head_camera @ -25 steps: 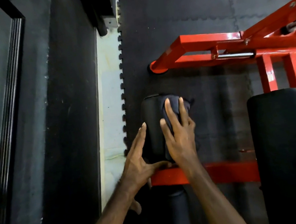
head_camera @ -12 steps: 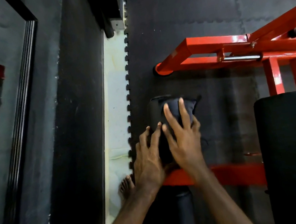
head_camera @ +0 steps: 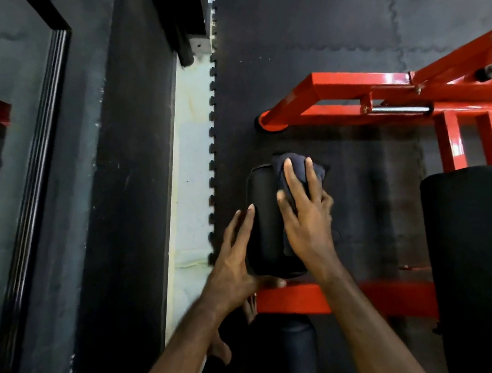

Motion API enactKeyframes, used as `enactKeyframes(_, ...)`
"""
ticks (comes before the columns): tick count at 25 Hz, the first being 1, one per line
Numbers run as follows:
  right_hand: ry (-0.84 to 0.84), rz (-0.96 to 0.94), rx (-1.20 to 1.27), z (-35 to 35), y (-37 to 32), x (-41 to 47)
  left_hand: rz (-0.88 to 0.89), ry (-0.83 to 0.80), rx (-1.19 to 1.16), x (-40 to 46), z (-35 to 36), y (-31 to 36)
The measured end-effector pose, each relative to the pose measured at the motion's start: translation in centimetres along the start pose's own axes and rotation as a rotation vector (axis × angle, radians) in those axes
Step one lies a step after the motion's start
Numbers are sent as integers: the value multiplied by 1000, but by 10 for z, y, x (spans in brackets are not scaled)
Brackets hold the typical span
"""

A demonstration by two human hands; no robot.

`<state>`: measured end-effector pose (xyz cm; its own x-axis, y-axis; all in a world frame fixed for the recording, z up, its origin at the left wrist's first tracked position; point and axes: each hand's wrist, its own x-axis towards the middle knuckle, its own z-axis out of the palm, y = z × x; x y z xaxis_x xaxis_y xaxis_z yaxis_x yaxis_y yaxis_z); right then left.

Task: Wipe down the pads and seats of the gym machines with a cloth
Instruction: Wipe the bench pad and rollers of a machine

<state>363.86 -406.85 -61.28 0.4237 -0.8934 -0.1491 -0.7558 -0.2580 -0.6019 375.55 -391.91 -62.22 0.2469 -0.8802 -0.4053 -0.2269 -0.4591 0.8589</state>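
Observation:
A small black roller pad [head_camera: 264, 215] stands on the red machine frame [head_camera: 292, 301] at the centre. My right hand [head_camera: 306, 218] lies flat on the pad's right side, pressing a dark blue cloth [head_camera: 298, 166] against it; the cloth sticks out beyond my fingertips at the pad's far end. My left hand [head_camera: 234, 265] rests on the pad's left side with fingers spread and the thumb under its near end. A large black pad [head_camera: 482, 261] stands at the right.
Red frame bars [head_camera: 362, 97] with a chrome rod [head_camera: 403, 109] cross the upper right. Black interlocking floor mats [head_camera: 310, 31] lie below. A dark wall panel [head_camera: 126, 173] and a mirror edge [head_camera: 36, 174] run along the left. My bare foot [head_camera: 219, 348] shows under my left arm.
My left hand has slid off the pad's top to its left side, fingers spread. My right hand with the cloth has stayed at the pad's far end. The view shifted slightly.

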Motion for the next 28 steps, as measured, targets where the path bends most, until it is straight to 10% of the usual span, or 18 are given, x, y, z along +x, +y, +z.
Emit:
enactKeyframes(16, -5, 13, 58, 2, 2, -66, -4, 232, 570, 1, 28, 49)
enactKeyframes(28, -6, -32, -26, 2, 4, -60, 64, 148, -51, 3, 7, 4)
